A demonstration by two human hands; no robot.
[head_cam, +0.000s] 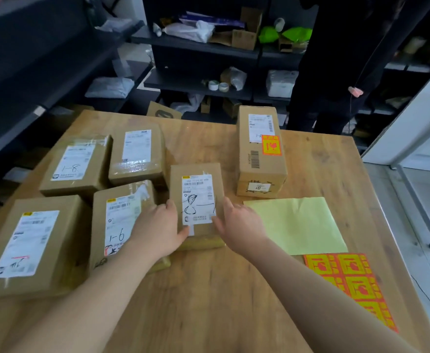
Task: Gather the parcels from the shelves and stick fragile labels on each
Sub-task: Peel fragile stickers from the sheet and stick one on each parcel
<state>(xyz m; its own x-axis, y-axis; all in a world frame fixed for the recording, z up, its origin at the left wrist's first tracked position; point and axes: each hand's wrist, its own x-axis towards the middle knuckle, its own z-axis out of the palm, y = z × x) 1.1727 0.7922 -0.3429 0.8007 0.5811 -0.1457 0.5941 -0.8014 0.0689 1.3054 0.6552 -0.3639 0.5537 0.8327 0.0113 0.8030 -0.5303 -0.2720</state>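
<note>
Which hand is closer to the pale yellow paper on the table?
The right. The right hand is at the right edge of the middle parcel, just beside the yellow paper. The left hand is at that parcel's left edge, farther away.

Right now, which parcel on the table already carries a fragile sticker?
The long box at the far right: an orange sticker sits on top. No other parcel shows one.
</note>
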